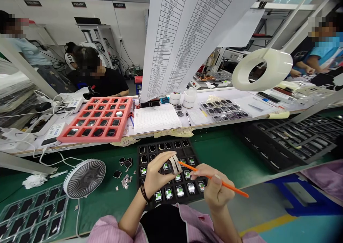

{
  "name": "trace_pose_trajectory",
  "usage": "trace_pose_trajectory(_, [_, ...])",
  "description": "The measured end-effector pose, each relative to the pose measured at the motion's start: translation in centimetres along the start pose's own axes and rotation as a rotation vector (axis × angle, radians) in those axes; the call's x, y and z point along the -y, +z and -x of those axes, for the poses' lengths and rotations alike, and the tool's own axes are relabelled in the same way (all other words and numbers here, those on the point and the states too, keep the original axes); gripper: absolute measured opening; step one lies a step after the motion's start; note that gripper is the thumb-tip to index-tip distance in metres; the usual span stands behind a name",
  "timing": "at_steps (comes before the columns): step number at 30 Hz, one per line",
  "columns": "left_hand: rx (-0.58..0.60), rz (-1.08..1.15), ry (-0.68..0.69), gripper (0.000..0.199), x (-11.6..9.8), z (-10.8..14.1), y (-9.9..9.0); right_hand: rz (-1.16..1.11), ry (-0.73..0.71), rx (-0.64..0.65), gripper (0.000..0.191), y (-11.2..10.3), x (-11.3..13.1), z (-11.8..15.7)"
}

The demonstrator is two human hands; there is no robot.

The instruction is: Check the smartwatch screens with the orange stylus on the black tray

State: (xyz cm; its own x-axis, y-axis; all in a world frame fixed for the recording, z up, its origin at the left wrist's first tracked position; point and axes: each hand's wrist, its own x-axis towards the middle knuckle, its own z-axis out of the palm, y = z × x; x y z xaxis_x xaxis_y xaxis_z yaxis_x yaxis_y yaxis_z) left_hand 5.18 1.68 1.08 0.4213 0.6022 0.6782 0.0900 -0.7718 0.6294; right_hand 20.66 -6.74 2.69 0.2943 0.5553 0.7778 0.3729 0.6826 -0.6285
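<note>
L hand [158, 175] is closed around a small smart watch [173, 165] w/ a white strip on it, and R hand [216, 189] pinches a thin orange stick [227, 180] with the fingers. The hands are apart but near each other, both above the tray. The stick tip comes to the edge of the watch, but it is hard to tell if they touch.

The held watch is just above a black tray [166, 144] with rows of other watches, many w/ a green screen [179, 191]. The tray sits on a green mat [227, 157]. Left of the tray are small scraps [124, 181], some dark watch parts [117, 174] and a white fan [85, 178].

On the white bench behind are a red foam tray [96, 119] with dark watches and a paper form [157, 118]. A big roll of clear tape [262, 69] is up on the right. In the bg, a co-worker in a black shirt [107, 84] bends at another bench. The person has pink striped sleeves [107, 232] and a black band [144, 193] on the L wrist.
</note>
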Motion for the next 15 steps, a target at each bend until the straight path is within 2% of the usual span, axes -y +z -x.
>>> trace_pose_trajectory(2, [0.006, -0.003, -0.005, 0.047, 0.01, 0.04, 0.0, 0.035, 0.01, 0.014, 0.033, 0.01, 0.12, -0.27])
trace_pose_trajectory(8, [-0.002, 0.023, -0.07, 0.045, -0.09, -0.04, 0.08, -0.033, 0.206, 0.081, 0.032, 0.41, 0.06, -0.29])
trace_pose_trajectory(15, [-0.013, 0.018, -0.077, 0.046, -0.07, 0.0, 0.1, -0.012, 0.194, 0.095, 0.033, 0.93, -0.09, 0.01])
